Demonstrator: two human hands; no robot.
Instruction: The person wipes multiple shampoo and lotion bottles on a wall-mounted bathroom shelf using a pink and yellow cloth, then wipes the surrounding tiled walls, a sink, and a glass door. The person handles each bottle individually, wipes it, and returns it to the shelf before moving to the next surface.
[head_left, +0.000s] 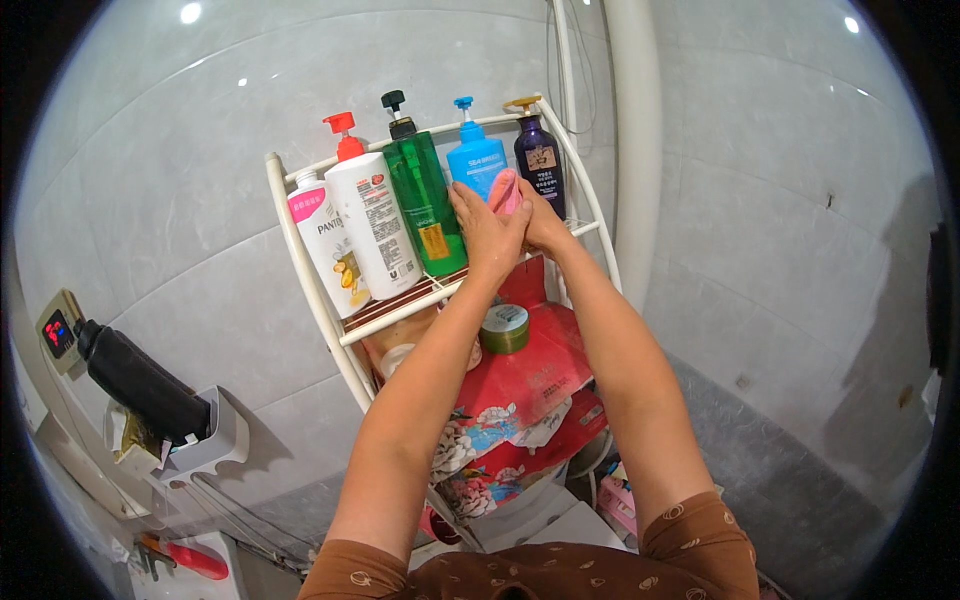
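On the top shelf of a white metal rack (397, 321), my left hand (484, 229) and my right hand (541, 217) are close together in front of a blue pump bottle (477, 159). Between them shows a pink cloth (505, 193); the fingers of both hands partly hide it and the bottle's lower part. To the left stand a green pump bottle (424, 195), a white bottle with a red pump (373, 225) and a white Pantene bottle (322, 247) without a pump. A dark purple pump bottle (538, 154) stands just right of my right hand.
Below, a round green jar (505, 330) rests on a red bag (547, 360). A grey wall holder (225, 435) with a black cylindrical object (142, 379) hangs at the left. A white vertical pipe (634, 150) runs behind the rack's right side. A sink (225, 551) is at the lower left.
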